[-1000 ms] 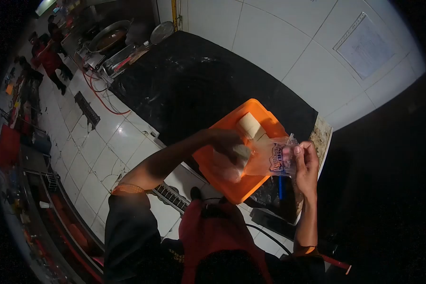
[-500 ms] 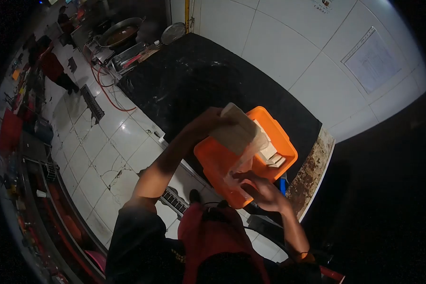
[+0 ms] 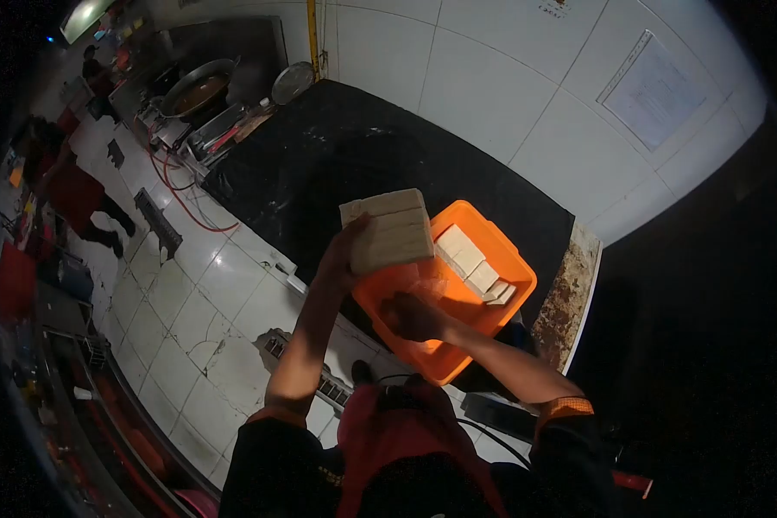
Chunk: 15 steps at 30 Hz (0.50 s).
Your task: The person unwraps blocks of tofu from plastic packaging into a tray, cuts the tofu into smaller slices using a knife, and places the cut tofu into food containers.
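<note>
My left hand (image 3: 345,246) grips a pale, block-shaped stack (image 3: 390,229) with lines across its top, raised above the left edge of an orange tub (image 3: 508,250). Over the tub's near left part is my right hand (image 3: 413,318), its fingers curled. Beside those fingers lies a clear plastic bag (image 3: 425,281); how far the fingers hold it is hard to make out. Several pale blocks (image 3: 464,252) sit in a row along the tub's far right side. The tub rests on the black table surface.
A black-covered table (image 3: 319,147) runs back to a white tiled wall (image 3: 492,78). At the far left stand a large wok (image 3: 200,91) and a metal tray (image 3: 220,129). A person in red (image 3: 73,190) is on the tiled floor at left. A red hose (image 3: 181,186) hangs beside the table.
My left hand has lifted the stack out of the tub and moved it left, free of the plastic bag. My right hand has moved left from the tub's right side. The person at left has shifted.
</note>
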Tool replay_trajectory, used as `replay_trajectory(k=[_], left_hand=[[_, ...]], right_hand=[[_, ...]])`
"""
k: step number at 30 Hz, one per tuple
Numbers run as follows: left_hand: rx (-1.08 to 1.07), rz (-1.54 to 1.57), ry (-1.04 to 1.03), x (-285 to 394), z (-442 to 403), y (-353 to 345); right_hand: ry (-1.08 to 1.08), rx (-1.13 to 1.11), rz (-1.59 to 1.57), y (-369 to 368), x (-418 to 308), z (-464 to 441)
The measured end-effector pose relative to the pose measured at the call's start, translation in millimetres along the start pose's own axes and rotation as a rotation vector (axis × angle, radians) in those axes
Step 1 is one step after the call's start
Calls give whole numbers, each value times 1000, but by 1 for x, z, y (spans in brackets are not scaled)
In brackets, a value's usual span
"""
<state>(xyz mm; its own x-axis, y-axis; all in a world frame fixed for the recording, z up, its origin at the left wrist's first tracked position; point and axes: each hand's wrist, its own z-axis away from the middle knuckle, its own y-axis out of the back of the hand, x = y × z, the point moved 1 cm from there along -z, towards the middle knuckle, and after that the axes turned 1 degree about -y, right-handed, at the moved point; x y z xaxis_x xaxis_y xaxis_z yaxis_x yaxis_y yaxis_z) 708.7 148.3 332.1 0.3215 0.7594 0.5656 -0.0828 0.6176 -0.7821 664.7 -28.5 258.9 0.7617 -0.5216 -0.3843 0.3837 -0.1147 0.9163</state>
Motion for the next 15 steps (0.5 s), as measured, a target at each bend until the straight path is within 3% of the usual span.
replay_trajectory(k=[1,2,4,5,7,9,12,14,15], left_hand=[[-9,1,6,-6,1,3],[-157,-291,-322,-12,3,6],[-310,-572,-655,-12,10,-2],[-230,-451,-528,-10,14,-6],[-155,-331,-401,-4,15,-12],[-2,55,-10,3,8,-13],[-6,65,-3,2,2,-16],[-14,47,-16,-2,1,-20],[-12,34,-32,-4,-1,-21]], right_hand=[[-71,-57,-62,-1,3,-6],[-142,-113,-123,0,8,-9],[-167,8,-270,26,18,2],[-179,126,-420,45,24,13],[-296,147,-765,89,46,43],[-527,520,-924,136,55,66],[-495,549,-951,164,117,85],[-734,614,-594,151,155,86],[-735,624,-588,145,161,84]])
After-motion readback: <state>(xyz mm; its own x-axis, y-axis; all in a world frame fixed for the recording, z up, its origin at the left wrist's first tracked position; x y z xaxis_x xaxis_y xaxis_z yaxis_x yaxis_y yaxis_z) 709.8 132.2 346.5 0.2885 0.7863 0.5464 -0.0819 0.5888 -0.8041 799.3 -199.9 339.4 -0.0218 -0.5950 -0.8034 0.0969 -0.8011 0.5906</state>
